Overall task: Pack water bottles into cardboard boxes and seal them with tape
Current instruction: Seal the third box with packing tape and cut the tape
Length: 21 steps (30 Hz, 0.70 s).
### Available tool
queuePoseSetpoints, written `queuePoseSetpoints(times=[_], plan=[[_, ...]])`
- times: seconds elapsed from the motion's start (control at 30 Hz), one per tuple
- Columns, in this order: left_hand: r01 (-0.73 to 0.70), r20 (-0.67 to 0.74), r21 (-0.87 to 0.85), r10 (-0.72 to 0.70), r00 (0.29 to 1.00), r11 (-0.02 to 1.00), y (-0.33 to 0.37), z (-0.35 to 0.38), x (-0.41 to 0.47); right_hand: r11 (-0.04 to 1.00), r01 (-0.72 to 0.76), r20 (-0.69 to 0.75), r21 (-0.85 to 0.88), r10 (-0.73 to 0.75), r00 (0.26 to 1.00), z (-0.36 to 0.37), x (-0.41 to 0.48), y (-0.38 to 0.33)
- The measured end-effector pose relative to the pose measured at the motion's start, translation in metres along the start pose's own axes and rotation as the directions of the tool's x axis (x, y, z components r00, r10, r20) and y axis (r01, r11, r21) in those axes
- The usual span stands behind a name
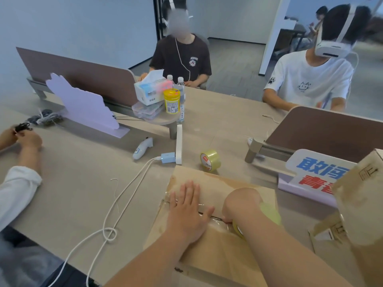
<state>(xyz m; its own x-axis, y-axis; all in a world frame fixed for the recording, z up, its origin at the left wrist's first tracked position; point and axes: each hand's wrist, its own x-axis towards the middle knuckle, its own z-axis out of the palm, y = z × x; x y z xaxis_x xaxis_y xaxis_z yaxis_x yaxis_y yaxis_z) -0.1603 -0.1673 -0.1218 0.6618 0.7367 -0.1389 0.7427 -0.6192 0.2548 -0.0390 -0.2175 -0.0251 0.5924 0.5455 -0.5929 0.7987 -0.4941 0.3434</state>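
Cable: a white cable (116, 204) loops, smooth and round, over the matte surface (83, 172), left of the work and apart from it.
Left hand: the left hand (187, 208) lies flat with fingers straight and spread, pressing the flaps down. It works best just ahead of the tape, holding both flaps level.
Box: the cardboard box (217, 255) sits at the surface's near edge with its flaps closed. It is brown, fibrous and scuffed, and any bottles inside are hidden.
Seam: the seam (215, 217) runs between the hands, with glossy clear tape partly over it. Centre the strip on it and rub out wrinkles.
Right hand: the right hand (238, 206) is curled on the tape roll (269, 212), its fingers mostly hidden. Pull low and taut.
Spare roll: the spare roll (209, 160) is translucent yellow and stands on edge just beyond the box.
Second box: the second box (360, 195) is at far right, tilted, with printed arrows.
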Motion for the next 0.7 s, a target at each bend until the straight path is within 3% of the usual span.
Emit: queuePoseSetpoints(times=[0.2,0.37,0.47,0.57,0.63,0.7], plan=[[0.045,0.073,0.090,-0.051,0.996,0.995,0.006,-0.004,0.000,0.989,-0.007,-0.053,0.149,0.015,0.999,0.000,-0.003,-0.004],[0.049,0.050,0.091,-0.053,0.997,0.995,0.007,-0.007,-0.001,0.921,-0.009,-0.141,0.390,0.069,0.988,0.001,-0.009,0.005],[0.047,0.051,0.094,-0.052,0.997,0.994,0.007,-0.009,-0.003,0.796,0.000,-0.230,0.606,0.175,0.957,0.002,-0.016,0.007],[0.043,0.071,0.103,-0.050,0.996,0.994,0.007,-0.011,-0.003,0.584,0.133,-0.397,0.801,0.351,0.848,0.004,-0.021,0.011],[0.038,0.072,0.087,-0.045,0.996,0.995,0.006,-0.013,-0.003,0.372,0.244,-0.405,0.896,0.455,0.793,0.007,-0.024,0.021],[0.037,0.073,0.073,-0.042,0.996,0.997,0.007,-0.013,-0.003,0.285,0.267,-0.378,0.921,0.478,0.793,0.016,-0.025,0.037]])
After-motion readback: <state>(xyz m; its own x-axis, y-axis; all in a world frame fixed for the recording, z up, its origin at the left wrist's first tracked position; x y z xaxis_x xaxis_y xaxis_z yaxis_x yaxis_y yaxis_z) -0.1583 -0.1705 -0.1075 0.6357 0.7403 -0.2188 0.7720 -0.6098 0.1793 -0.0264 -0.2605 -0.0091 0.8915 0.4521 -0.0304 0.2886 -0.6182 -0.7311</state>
